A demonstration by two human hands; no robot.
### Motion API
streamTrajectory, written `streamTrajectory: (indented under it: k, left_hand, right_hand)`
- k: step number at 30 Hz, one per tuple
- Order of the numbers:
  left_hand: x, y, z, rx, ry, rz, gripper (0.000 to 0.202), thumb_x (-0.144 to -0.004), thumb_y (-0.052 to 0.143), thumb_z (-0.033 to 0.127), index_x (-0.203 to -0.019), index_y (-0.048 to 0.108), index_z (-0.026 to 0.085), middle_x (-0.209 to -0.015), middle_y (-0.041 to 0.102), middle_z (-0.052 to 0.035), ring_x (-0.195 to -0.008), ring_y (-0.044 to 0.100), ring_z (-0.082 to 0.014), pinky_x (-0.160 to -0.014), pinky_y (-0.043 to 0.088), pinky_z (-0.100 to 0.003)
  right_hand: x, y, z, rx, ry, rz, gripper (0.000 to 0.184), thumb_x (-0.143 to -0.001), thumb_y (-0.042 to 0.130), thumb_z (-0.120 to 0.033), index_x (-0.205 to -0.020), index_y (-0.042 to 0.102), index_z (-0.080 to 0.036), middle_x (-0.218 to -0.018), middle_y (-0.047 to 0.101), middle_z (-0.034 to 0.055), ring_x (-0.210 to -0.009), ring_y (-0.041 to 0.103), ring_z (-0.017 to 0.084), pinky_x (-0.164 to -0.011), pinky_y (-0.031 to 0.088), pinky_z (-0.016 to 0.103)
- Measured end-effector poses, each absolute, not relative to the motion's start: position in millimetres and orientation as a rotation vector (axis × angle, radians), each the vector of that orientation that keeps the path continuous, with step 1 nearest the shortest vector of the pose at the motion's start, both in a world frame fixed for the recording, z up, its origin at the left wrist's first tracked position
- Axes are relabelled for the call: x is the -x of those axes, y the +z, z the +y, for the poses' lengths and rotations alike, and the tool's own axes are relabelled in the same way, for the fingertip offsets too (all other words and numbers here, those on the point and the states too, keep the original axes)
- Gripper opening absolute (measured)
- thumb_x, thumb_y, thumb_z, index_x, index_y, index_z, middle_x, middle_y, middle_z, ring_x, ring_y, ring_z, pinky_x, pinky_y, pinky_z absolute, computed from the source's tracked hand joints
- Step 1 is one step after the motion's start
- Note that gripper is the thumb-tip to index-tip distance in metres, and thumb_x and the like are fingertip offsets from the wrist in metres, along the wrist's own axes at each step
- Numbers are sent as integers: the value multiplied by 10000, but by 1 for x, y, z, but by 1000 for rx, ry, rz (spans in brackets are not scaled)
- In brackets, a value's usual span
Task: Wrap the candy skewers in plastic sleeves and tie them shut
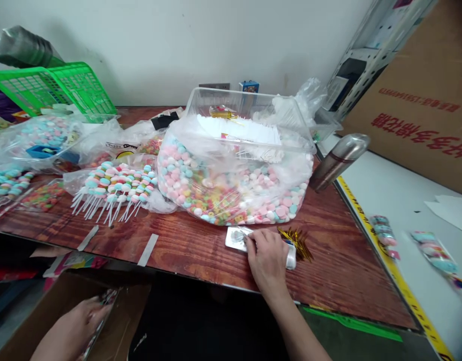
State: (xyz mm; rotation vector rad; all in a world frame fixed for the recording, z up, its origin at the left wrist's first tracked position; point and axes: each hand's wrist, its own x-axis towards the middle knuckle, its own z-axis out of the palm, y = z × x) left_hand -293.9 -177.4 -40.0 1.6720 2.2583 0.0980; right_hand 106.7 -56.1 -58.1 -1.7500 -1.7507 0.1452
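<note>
Right forearm [296, 323] outstretched, grip [267, 254] palm-down, left grip [77, 321] low

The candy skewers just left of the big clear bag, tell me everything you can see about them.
The candy skewers lie heaped on crumpled clear plastic, on the reddish-brown, wood-look table. Round, soft-looking sweets in pink, pale blue and white, with green and orange pieces among them, are threaded on thin white sticks. The bare stick ends fan toward the table's near edge. Overlap hides their exact number.
</note>
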Motion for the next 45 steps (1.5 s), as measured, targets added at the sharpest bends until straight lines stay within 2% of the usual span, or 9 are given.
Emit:
streamTrajectory:
  k: [6, 11, 15, 19, 27, 33, 36, 40, 45]
  left_hand:
    - [151, 2, -105, -1475, 438, 1398, 322, -856, 532, 441, -940, 747, 217, -934, 736, -68, -862, 662, -216, -826, 501, -311]
    - [37, -18, -63, -954, 731, 1023, 641, -669, 777, 286, -1265, 565, 180, -1205, 634, -153, -895, 659, -176, -800, 512, -301]
    - [-1, -42, -32, -1061, 896, 1142, 446, -655, 783, 308, -1039, 625, 144, -894, 678, -70, -727, 620, -140, -646, 487, -241]
    - [0, -48, -22, -1300, 925, 1278, 136, -760, 642, 280, -737, 602, 153, -651, 585, 14, -633, 534, -121, -602, 437, -232]
    - [22, -49, -30, -1125, 1115, 1170, 162, -811, 599, 299, -738, 535, 169, -660, 509, 39, -636, 469, -102, -621, 399, -224]
    - [47, -37, -26, -549, 1281, 753, 258, -770, 721, 314, -787, 498, 184, -927, 628, -2, -825, 613, -123, -711, 493, -245]
    - [58, -29, -29, -474, 1279, 710, 236, -760, 743, 260, -789, 523, 178, -900, 644, 4, -781, 626, -111, -742, 526, -271]
    - [61, -29, -36, -471, 1247, 729, 208, -770, 735, 263, -768, 549, 168, -871, 658, -3, -758, 631, -121, -752, 543, -302]
    - [59, -26, -43, -619, 1257, 794, 185, -754, 747, 278, -748, 613, 152, -853, 653, -21, -713, 572, -98, -666, 517, -230]
  right_hand:
    - [-122, -64, -49, 1642, 302, -1583, 221, -893, 497, -310, -776, 644, -195, -797, 653, 54, -812, 550, 220, -779, 373, 367]
    - [-136, -59, -53, 1515, 430, -1495, 254, -922, 473, -367, -806, 615, -190, -781, 648, 30, -728, 598, 172, -681, 466, 288]
    - [-137, -62, -58, 1490, 449, -1518, 245, -912, 486, -374, -819, 626, -195, -817, 673, 38, -766, 625, 181, -723, 494, 310]
    - [-134, -76, -61, 1540, 387, -1532, 359, -856, 578, -405, -1122, 612, -166, -1049, 678, 121, -962, 611, 260, -874, 464, 451]
    - [-133, -91, -65, 1551, -97, -1808, 649, -918, 503, -466, -1445, 340, -125, -1228, 615, 199, -1074, 572, 321, -917, 448, 511]
    - [-134, -92, -64, 1518, -130, -1788, 502, -927, 502, -424, -1339, 483, -138, -1114, 681, 161, -1022, 617, 294, -961, 436, 518]
    - [-130, -80, -68, 1475, 91, -1649, 470, -881, 559, -414, -1271, 557, -150, -1201, 648, 164, -1125, 578, 309, -1017, 393, 536]
    - [-117, -48, -78, 1327, 852, -1131, 379, -882, 541, -386, -1221, 602, -227, -1253, 636, 101, -1162, 577, 265, -1008, 429, 458]
    - [-96, -20, -79, 1110, 1326, -679, 303, -767, 699, -420, -984, 677, -211, -901, 729, 50, -852, 669, 216, -796, 524, 366]
